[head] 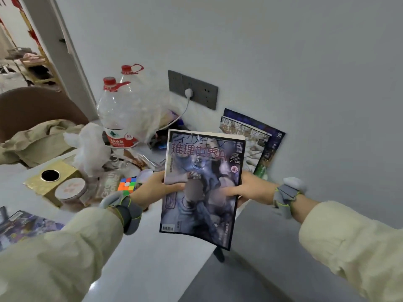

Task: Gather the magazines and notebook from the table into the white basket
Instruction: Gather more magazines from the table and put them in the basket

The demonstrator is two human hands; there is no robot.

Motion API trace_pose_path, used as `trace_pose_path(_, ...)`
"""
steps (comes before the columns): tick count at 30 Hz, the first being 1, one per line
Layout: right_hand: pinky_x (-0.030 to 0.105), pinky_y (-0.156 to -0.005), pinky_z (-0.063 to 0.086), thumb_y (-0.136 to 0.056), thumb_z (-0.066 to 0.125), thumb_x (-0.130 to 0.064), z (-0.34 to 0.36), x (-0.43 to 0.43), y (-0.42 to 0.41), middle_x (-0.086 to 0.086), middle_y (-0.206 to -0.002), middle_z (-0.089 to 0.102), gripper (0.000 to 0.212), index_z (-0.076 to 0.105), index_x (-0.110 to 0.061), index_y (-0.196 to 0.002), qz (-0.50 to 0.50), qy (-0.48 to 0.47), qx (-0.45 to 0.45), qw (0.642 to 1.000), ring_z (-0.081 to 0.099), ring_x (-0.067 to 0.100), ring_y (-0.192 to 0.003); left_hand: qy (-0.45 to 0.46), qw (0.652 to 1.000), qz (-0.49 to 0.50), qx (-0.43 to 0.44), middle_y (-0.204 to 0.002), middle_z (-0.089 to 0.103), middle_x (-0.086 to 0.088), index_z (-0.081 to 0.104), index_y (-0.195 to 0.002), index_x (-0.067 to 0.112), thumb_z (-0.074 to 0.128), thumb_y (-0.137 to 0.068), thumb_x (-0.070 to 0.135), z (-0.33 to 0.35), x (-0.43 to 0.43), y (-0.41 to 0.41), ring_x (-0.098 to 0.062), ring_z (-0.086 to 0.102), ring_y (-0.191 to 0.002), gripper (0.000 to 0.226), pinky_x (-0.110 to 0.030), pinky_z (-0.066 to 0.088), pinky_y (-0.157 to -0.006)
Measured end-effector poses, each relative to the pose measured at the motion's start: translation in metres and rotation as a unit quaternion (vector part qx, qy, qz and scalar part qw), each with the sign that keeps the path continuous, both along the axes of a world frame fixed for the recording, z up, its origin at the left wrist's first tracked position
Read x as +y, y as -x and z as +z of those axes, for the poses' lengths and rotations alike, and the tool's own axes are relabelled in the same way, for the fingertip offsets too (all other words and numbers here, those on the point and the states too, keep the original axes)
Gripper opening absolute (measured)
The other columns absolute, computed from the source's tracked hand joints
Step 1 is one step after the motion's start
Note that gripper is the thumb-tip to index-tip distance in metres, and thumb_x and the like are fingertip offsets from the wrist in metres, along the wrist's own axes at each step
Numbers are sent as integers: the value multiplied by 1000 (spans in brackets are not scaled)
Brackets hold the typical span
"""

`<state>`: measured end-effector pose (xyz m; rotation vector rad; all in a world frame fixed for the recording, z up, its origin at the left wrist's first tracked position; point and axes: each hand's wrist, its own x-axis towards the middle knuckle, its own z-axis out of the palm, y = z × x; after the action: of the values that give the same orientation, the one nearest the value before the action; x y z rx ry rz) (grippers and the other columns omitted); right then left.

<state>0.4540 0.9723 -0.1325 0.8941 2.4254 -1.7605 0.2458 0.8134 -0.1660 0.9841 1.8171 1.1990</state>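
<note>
Magazine (202,184) held up over the bench (139,247), near edge, cover toward the camera. Of the hands, left hand (157,188) grips its left edge, right hand (250,189) its right edge. Leaning magazines (257,144) rest against the wall, far right; flat magazine (24,225) lies near left.

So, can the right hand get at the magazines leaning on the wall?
Likely yes once freed: the right hand grips the held magazine, but the leaning magazines stand just beyond it, nothing between.
</note>
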Motion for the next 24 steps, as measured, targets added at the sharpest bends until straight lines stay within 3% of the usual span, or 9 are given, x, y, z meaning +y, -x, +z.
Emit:
trace_pose_path(3,27,-52,58,-84,67,-11,3,30,-18,5,-96,68,27,54,-15,-108,-29,-12,6,999,69,17,-76,-3,1000,-13,-20,-88,74,6,66,-105,9,70,-82,12,8,39,-12,-4,68,-76,23,-15,53,-64)
trace_pose_path(5,19,-50,55,-85,67,-10,6,39,-23,2,-96,68,26,54,-19,-105,-37,-17,9,999,69,9,-73,-10,999,-20,-27,-100,71,-5,65,-110,5,68,-83,10,12,54,-16,-13,68,-85,27,-26,55,-78)
trace_pose_path(8,17,-55,56,-84,68,-11,12,56,-30,11,-104,68,22,57,-15,-103,-65,-58,4,996,68,25,-90,-17,999,-35,-19,-104,70,-9,65,-107,7,66,-84,9,16,82,-20,-18,66,-90,23,-35,52,-90)
trace_pose_path(12,60,-75,53,-80,72,-20,26,83,-29,39,-107,59,52,52,18,-109,-100,-81,-11,992,59,53,-98,-46,998,-45,4,-104,69,-9,64,-111,2,67,-84,9,25,122,-14,-7,66,-81,29,-18,53,-74)
trace_pose_path(14,69,-80,44,-80,72,-23,30,97,-24,45,-109,53,62,46,24,-109,-112,-111,-13,987,51,58,-101,-62,997,-49,4,-102,70,-9,64,-111,2,67,-84,9,29,144,-9,-6,67,-80,27,-17,53,-73)
trace_pose_path(17,68,-86,40,-83,70,-23,29,115,-11,44,-108,54,55,50,23,-107,-135,-141,1,981,48,57,-106,-61,997,-53,-9,-103,70,-12,67,-97,14,66,-85,10,26,176,4,-27,67,-94,13,-42,52,-89)
trace_pose_path(18,66,-88,41,-84,68,-22,26,121,-7,42,-108,56,51,52,21,-106,-143,-149,-2,979,50,55,-107,-57,996,-61,-3,-98,72,-9,66,-94,17,66,-85,11,23,187,11,-27,67,-90,11,-42,53,-84)
trace_pose_path(21,60,-91,45,-85,67,-22,17,136,0,34,-107,63,42,59,12,-107,-159,-158,-14,974,57,48,-105,-44,994,-98,4,-78,75,13,64,-97,14,64,-86,12,11,213,26,-5,70,-74,11,-17,54,-65)
trace_pose_path(24,49,-95,47,-87,64,-23,-1,147,7,24,-110,66,35,63,2,-110,-164,-173,-31,971,60,37,-107,-21,991,-125,40,-91,73,5,65,-99,17,63,-87,15,-3,230,42,-15,68,-87,12,-26,55,-77)
